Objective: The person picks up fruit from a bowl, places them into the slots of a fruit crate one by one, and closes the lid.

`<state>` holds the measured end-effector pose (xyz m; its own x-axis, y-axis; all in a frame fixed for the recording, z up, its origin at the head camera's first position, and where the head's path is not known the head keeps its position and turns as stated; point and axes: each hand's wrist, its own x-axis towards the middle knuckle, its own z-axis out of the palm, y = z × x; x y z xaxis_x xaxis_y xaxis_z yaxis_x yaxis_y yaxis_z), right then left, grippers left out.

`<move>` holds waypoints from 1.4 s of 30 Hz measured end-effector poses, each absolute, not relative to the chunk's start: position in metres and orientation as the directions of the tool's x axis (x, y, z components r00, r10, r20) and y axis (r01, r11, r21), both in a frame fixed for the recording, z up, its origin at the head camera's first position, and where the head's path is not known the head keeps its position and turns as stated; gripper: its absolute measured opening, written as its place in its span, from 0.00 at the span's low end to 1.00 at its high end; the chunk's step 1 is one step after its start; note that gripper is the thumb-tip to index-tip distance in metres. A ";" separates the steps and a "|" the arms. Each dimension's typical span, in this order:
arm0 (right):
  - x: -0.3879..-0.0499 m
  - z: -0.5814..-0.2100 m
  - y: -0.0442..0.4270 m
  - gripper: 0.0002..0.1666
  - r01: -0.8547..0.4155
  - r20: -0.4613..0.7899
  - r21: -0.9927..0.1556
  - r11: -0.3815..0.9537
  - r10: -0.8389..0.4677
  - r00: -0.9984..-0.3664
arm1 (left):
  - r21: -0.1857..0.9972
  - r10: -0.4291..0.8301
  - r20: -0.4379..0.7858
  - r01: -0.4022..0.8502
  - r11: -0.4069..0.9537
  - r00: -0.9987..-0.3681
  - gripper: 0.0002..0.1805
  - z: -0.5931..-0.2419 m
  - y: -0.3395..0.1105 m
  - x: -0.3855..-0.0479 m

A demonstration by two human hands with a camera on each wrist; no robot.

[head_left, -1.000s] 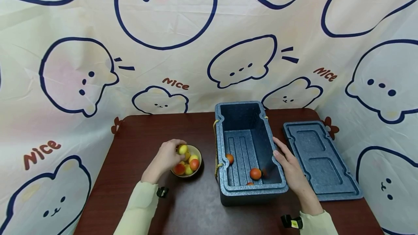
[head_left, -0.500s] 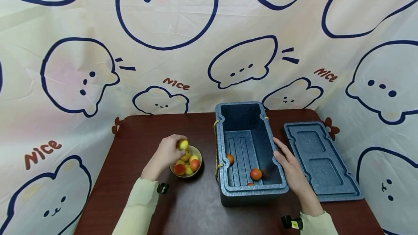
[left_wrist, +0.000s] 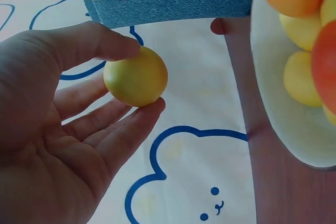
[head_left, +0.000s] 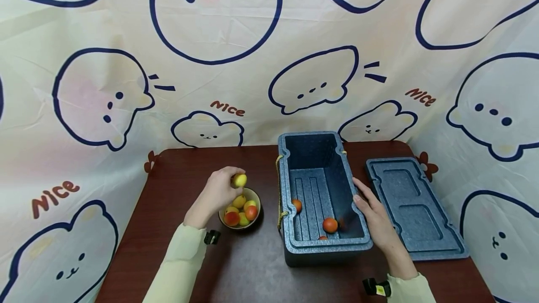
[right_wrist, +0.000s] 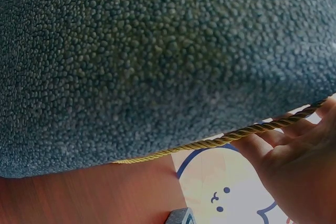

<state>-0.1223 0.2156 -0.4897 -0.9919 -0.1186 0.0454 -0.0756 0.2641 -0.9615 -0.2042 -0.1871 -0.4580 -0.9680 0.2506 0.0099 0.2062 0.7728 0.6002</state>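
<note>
My left hand (head_left: 218, 191) pinches a small round yellow fruit (left_wrist: 135, 76) between thumb and fingertips, just above the back of a bowl (head_left: 258, 195). In the left wrist view the fruit is smooth, with a greenish tinge. Several yellow and orange-red fruits (head_left: 231, 219) lie in the bowl. To its right stands a blue-grey foam box (head_left: 324, 247) without its lid, holding orange-red round fruits (head_left: 330, 225). My right hand (head_left: 375, 216) rests on the box's right rim, fingers fairly straight. In the right wrist view, some fingers are partly hidden behind a yellow rope (right_wrist: 236, 135).
The box's lid (head_left: 417, 209) lies flat on the dark wood table (head_left: 177, 172), right of the box. Yellow cord (head_left: 278, 191) hangs along the box's left side. A curtain (head_left: 236, 78) with cartoon outlines stands behind the table.
My left hand has lifted the yellow fruit up from the bowl and slightly to the right. My right hand and the box have stayed put.
</note>
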 end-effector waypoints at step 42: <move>-0.121 -0.489 0.215 0.30 -0.062 0.033 -0.960 0.274 -0.108 -0.994 | 0.599 0.339 0.127 0.345 0.723 -0.932 0.21 -0.415 -0.154 -0.218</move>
